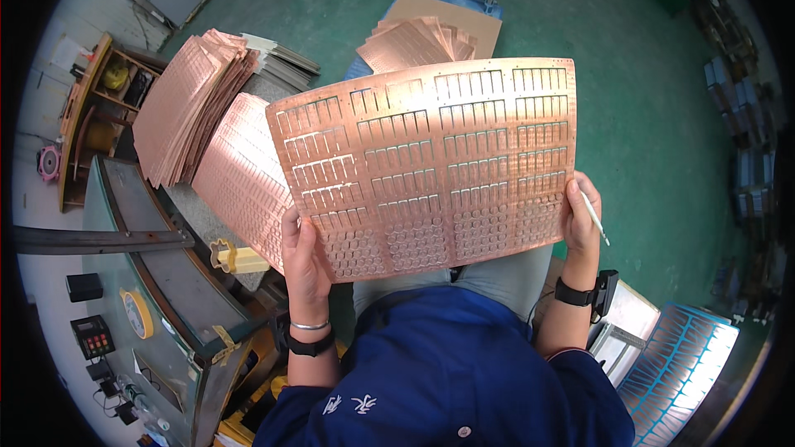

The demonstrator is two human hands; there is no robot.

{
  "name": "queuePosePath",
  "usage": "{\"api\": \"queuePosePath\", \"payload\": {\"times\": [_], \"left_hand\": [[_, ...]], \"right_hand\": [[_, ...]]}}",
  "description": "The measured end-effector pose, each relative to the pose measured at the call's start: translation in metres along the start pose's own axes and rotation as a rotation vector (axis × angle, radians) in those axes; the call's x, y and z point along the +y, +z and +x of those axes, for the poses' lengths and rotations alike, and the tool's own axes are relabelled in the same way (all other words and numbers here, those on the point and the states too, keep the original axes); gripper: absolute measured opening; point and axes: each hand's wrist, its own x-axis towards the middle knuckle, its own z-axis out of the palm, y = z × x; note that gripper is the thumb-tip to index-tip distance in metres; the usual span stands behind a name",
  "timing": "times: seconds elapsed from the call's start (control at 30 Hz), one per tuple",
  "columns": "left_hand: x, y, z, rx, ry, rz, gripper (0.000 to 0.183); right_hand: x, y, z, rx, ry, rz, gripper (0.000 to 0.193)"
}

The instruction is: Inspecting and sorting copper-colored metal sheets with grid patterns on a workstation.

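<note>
Set in a workroom with a green floor (654, 141). At far left, a green-framed bench (186, 314), then a leaning stack of copper sheets (186, 108) and, just beside, a patterned loose sheet (240, 165), partly covered. Lower down, near the left forearm, a yellow plastic piece (242, 259).

Next, with the left hand (305, 261), closed on the left edge of the copper sheet (438, 157), toward the lower corner; cannot tell how the fingers sit behind. From there, stretching rightward between both grips: long axis side to side, right end slightly higher, most of the face rising above and away from the hands. Just past the far edge, more copper pieces (406, 45) on a blue trolley with cardboard (482, 31).

At the opposite edge, low again, with the right hand (582, 219), clasped on the border, a slim white pen (595, 219) tucked in too. Touching with both hands alike, but with the left nearer the leaning stack. At far right, a blue-and-white panel (679, 372).
</note>
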Motion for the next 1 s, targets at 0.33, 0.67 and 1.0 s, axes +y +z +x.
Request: {"api": "queuePosePath", "payload": {"times": [0.33, 0.67, 1.0], "left_hand": [[0.004, -0.006, -0.006, 0.018, 0.033, -0.021, 0.033], [0.007, -0.010, -0.007, 0.005, 0.072, -0.077, 0.029], [0.007, -0.015, -0.005, 0.063, 0.101, -0.080, 0.027]], "right_hand": [[0.004, -0.003, -0.004, -0.036, 0.007, -0.151, 0.030], [0.001, 0.006, -0.004, -0.065, 0.030, -0.119, 0.029], [-0.007, 0.005, -0.006, -0.118, 0.019, -0.110, 0.030]]}}
